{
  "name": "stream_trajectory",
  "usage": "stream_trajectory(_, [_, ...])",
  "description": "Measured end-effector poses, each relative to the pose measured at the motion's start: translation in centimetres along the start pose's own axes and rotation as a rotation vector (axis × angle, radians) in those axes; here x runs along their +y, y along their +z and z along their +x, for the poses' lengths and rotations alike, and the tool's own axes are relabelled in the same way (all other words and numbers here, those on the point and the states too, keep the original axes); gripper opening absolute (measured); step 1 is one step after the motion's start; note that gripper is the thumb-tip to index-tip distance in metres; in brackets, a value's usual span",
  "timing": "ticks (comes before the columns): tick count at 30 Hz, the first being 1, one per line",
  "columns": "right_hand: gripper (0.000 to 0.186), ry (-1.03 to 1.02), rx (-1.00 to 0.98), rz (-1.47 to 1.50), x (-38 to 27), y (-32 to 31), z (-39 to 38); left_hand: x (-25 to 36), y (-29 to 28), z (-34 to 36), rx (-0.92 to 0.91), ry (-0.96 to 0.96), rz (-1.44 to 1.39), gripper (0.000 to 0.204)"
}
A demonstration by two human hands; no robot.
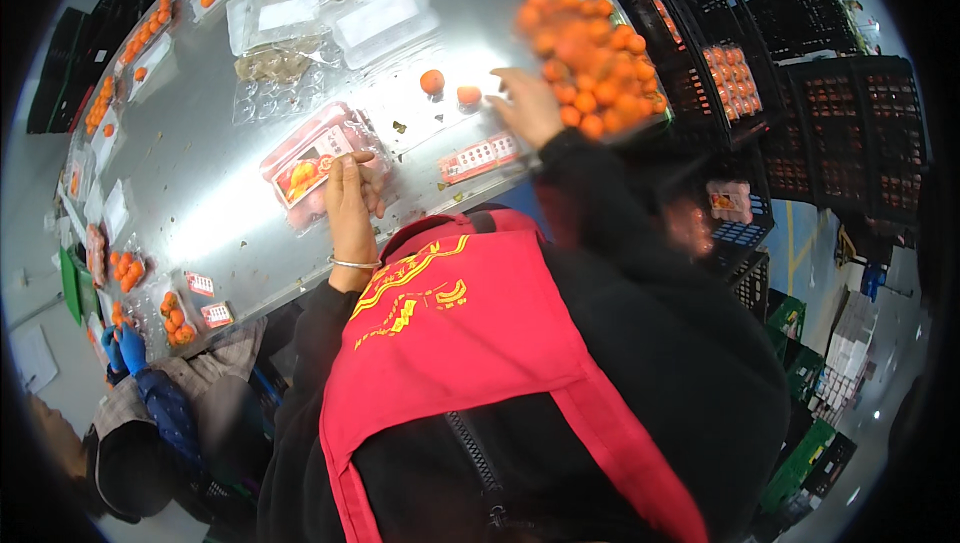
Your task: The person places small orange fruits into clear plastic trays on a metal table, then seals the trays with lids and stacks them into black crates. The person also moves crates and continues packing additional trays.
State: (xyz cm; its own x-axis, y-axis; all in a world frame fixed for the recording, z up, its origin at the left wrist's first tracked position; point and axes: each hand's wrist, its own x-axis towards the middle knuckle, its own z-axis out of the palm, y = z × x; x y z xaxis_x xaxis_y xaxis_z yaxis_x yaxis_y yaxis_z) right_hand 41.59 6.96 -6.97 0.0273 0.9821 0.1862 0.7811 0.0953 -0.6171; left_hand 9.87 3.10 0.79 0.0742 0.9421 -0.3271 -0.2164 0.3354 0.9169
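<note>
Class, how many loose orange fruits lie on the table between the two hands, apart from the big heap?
2. The left fruit lies slightly farther from the person; the right fruit is just left of the right hand, which may hide others.

Viewed from the head through a fisheye lens, facing steeply down; taking in apron (455,328) close at six o'clock, counter (190,163) toward ten, right hand (532,108) toward one.

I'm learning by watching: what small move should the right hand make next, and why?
Probably close the right hand on the nearer loose fruit: it lies just beside that hand, apart from the heap, and the hand looks empty.
</note>
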Motion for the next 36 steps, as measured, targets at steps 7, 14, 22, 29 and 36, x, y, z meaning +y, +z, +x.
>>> stream_trajectory(7, [0.043, -0.314, -0.306, -0.325, 0.7, 2.4, 4.5, 0.3, -0.2, -0.8, -0.043, 0.005, 0.001, 0.034])
stream_trajectory(14, [0.043, 0.226, -0.263, 0.709, -1.9, 1.3, 1.1, 0.3, -1.0, -0.8, -0.139, 0.024, 0.03, 0.035])
stream_trajectory(22, [0.038, 0.118, -0.289, 0.934, -13.1, -1.1, -3.5, 1.0, 1.4, -0.5, -0.503, -0.2, -0.212, 0.056])
stream_trajectory(29, [0.033, 0.192, -0.11, 0.963, -11.0, -0.8, -3.9, 1.4, 1.4, -0.5, -0.464, -0.189, -0.038, 0.071])
stream_trajectory(36, [0.037, 0.172, 0.489, 0.113, 9.9, -6.7, 6.0, 0.5, 0.6, -0.7, -0.361, -0.161, -0.032, 0.062])
